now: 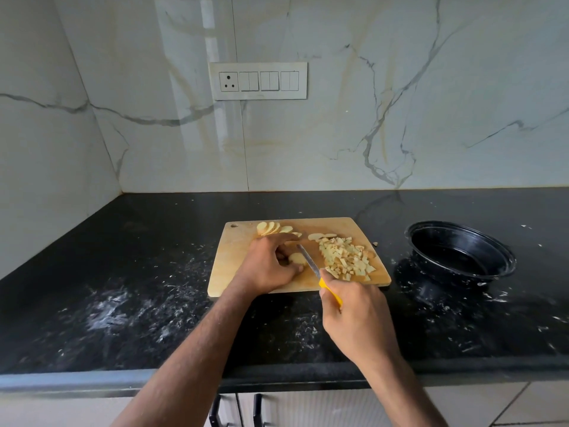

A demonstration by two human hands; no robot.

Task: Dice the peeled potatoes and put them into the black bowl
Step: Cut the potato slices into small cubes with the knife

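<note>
I see left hand (271,266) curled over potato slices (298,258) mid-board, fingers pinning them down. Right hand (354,312) wraps yellow knife handle, knife (311,264) blade angled against those slices. Diced potato pile (346,257) sits on right part of wooden cutting board (224,266). Uncut slices (271,228) fan along far edge. Black bowl (462,251) stands right of board (apart, tilted on countertop (123,272)).

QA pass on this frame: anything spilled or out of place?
One stray potato piece lies on the black countertop just off the cutting board's right edge. White specks and smears are scattered across the countertop.
</note>
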